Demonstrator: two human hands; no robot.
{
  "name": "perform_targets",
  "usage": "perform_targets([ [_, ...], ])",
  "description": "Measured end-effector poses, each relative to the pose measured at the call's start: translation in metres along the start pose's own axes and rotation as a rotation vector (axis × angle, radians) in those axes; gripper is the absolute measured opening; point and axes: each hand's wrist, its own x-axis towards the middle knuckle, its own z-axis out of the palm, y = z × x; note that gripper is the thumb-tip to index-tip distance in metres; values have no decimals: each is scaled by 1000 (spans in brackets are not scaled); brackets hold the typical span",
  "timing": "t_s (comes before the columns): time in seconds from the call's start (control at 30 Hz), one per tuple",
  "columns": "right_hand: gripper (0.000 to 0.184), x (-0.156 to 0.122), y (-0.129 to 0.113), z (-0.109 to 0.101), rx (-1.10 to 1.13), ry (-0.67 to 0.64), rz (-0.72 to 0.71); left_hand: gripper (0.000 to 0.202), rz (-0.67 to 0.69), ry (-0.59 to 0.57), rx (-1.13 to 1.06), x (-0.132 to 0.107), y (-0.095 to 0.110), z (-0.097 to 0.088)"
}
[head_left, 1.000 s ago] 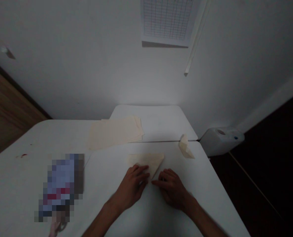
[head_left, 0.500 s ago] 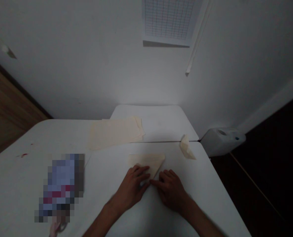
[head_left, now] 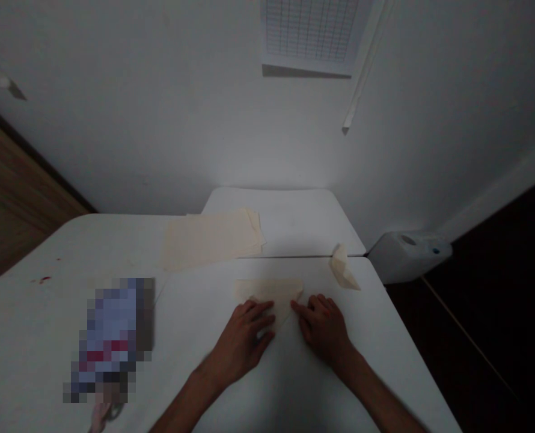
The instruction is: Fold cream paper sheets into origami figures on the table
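A cream sheet of paper [head_left: 276, 290], folded to a slanting edge on its right side, lies on the white table in front of me. My left hand [head_left: 244, 337] rests on its lower left part, fingers spread and flat, pressing it down. On the slanting edge, near the right corner, sits the stretched index finger of my right hand [head_left: 324, 328]; its other fingers are curled and hold nothing. A small folded paper piece [head_left: 343, 269] stands beyond my right hand. Farther back on the left is a stack of cream sheets [head_left: 211, 237].
The table [head_left: 195, 397] meets a second white tabletop [head_left: 294, 219] at a narrow gap. A blurred-out bluish item [head_left: 112, 325] lies to the left. Beyond the right edge stands a white plastic container [head_left: 400, 258]. A gridded sheet [head_left: 310, 33] hangs on the wall.
My right index finger has slid up along the slanting edge, from the paper's bottom point toward its right corner. My left hand has stayed in place on the paper.
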Motion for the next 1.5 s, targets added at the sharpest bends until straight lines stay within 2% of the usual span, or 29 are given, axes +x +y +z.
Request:
perform_targets([
  [0.17,36,8,12,-5,-60,5,95,25,15,20,-23,-2,-1,2],
  [0.3,32,11,11,-7,-83,24,126,24,21,35,-35,-2,-1,2],
  [0.43,22,14,2,-6,-110,120,121,25,38,59,-58,2,-2,-1],
  [0.5,20,16,-4,-4,-67,163,55,24,41,61,-67,3,-3,-1],
  [0.63,17,20,-13,-2,115,112,-170,24,1,47,-59,4,-6,0],
  [0.7,16,21,-16,-1,162,88,-211,33,-37,59,-41,3,-9,0],
  [0.8,17,21,-17,1,171,84,-201,48,-78,62,14,3,-13,-3],
  [0.93,18,21,-17,4,165,87,-185,48,-73,75,48,2,-19,-7],
  [1.2,20,20,-18,0,207,55,-172,60,-102,181,-110,-6,-35,-3],
  [1.33,25,19,-18,1,235,43,-151,63,-109,162,-166,-3,-32,-9],
  [1.4,30,18,-18,1,246,37,-139,61,-95,161,-166,-1,-31,-12],
  [1.5,35,17,-19,-2,255,29,-136,46,-59,185,-144,-1,-31,-13],
])
